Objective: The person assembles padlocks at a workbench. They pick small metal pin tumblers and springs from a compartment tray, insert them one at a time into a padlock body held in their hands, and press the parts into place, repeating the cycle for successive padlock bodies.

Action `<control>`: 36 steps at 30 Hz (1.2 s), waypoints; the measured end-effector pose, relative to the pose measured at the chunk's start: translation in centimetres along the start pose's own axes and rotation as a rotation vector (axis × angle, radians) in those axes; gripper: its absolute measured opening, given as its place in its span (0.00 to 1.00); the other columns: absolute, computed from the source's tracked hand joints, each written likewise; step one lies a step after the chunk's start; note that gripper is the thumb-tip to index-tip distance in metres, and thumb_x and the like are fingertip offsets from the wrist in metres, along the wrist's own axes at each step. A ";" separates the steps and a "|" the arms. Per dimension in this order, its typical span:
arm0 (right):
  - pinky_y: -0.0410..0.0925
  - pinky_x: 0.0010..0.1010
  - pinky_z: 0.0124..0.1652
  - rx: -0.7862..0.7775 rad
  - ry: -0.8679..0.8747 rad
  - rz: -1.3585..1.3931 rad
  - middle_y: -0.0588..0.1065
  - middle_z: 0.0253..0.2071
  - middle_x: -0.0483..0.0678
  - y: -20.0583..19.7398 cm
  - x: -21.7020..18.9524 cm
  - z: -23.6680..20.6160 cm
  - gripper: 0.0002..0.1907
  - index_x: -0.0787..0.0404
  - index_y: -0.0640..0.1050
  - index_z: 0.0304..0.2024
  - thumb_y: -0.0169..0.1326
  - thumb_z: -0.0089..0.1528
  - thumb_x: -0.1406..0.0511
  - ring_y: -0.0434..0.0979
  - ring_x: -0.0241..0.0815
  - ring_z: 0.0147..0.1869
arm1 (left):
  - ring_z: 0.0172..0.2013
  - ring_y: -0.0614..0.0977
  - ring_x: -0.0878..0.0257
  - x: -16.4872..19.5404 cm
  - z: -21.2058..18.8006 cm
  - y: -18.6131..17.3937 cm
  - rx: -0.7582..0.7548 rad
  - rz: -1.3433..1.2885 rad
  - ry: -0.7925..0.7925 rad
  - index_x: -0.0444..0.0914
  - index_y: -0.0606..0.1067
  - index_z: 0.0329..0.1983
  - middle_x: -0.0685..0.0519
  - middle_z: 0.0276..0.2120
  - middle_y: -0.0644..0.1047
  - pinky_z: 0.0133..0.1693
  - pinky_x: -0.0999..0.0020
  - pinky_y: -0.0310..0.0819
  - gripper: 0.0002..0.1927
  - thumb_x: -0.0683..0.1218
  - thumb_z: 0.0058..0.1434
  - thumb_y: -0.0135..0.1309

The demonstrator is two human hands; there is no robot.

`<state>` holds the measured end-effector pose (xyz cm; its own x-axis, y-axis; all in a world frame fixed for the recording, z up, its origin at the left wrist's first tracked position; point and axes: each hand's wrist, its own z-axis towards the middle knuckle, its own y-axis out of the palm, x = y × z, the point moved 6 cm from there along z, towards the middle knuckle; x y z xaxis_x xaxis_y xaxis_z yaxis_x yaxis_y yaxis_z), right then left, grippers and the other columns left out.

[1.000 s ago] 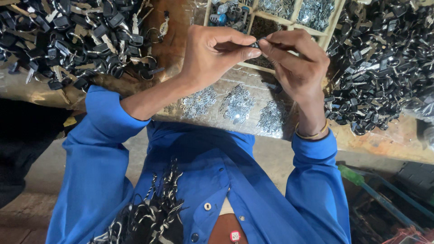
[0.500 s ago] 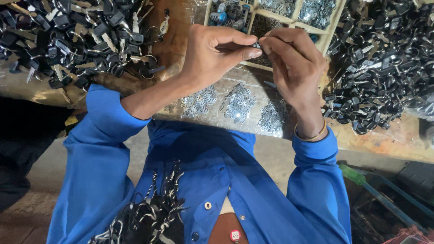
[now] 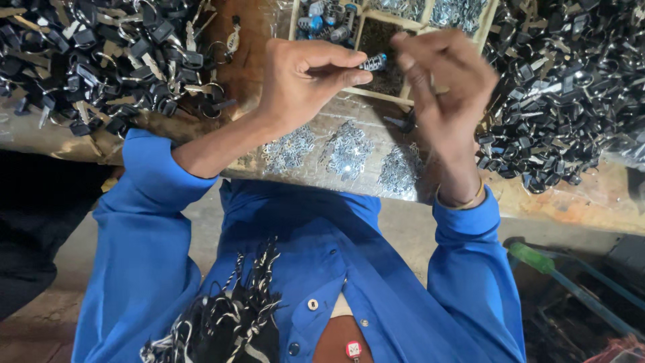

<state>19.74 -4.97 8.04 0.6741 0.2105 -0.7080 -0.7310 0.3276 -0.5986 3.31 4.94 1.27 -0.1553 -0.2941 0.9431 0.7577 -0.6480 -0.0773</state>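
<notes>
- Nearest the camera, a person in a blue shirt (image 3: pixel 376 269) leans over a worn workbench (image 3: pixel 578 202), a black-and-white fringed cloth (image 3: pixel 228 323) hanging at the chest.
- Above the bench edge, the left hand (image 3: pixel 302 81) pinches a small dark key part (image 3: pixel 373 63) between thumb and fingertips, closed firmly on it and holding it over the wooden tray.
- The right hand (image 3: pixel 447 84), blurred, hovers just beside that part with fingers curled; whether it holds anything cannot be told.
- Beneath the hands, three small heaps of bright metal bits (image 3: pixel 346 149) lie on a clear plastic sheet.
- Beyond them, a divided wooden tray (image 3: pixel 403 20) holds sorted pieces: dark and blue ones in one compartment, silvery ones in others.
- Farthest out, large heaps of black-headed keys with rings (image 3: pixel 114 60) spread left, and another heap of keys (image 3: pixel 564 101) right.
- As a judgement, the work looks well under way: one piece is in hand and many lie in the heaps, though which are finished is unclear.
</notes>
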 end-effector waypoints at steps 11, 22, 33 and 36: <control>0.68 0.18 0.30 0.061 0.433 0.412 0.79 0.42 0.46 0.8 3.5 0.2 0.10 0.64 0.80 0.50 0.61 0.65 0.73 0.77 0.30 0.36 | 0.48 0.88 0.58 0.9 -0.3 -0.2 -0.014 -0.013 0.068 0.32 0.82 0.49 0.45 0.47 0.84 0.50 0.68 0.88 0.09 0.35 0.66 0.67; 0.73 0.25 0.44 -0.138 0.478 0.850 0.70 0.51 0.48 3.4 5.0 -1.6 0.07 0.68 0.81 0.49 0.57 0.71 0.79 0.76 0.34 0.45 | 0.47 0.88 0.59 1.1 -0.4 0.2 -0.030 -0.005 0.029 0.30 0.81 0.49 0.45 0.46 0.84 0.49 0.69 0.87 0.09 0.33 0.67 0.67; 0.78 0.30 0.46 -0.130 0.474 0.797 0.69 0.54 0.49 3.9 4.3 -1.3 0.07 0.69 0.78 0.51 0.55 0.72 0.79 0.79 0.38 0.47 | 0.46 0.88 0.59 0.5 -0.6 -0.1 -0.013 -0.007 0.043 0.30 0.81 0.47 0.44 0.46 0.84 0.48 0.69 0.87 0.08 0.33 0.66 0.67; 0.79 0.31 0.47 -0.121 0.450 0.784 0.69 0.55 0.50 3.7 4.1 -1.3 0.06 0.70 0.77 0.52 0.55 0.73 0.79 0.79 0.39 0.49 | 0.47 0.88 0.59 0.4 -0.4 -0.2 -0.013 -0.054 0.050 0.30 0.81 0.48 0.44 0.47 0.84 0.49 0.69 0.88 0.08 0.33 0.67 0.66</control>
<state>19.63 -4.06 2.43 -0.1069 -0.0558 -0.9927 -0.9855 0.1381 0.0983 2.85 4.65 1.51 -0.2273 -0.2930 0.9287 0.7390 -0.6730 -0.0315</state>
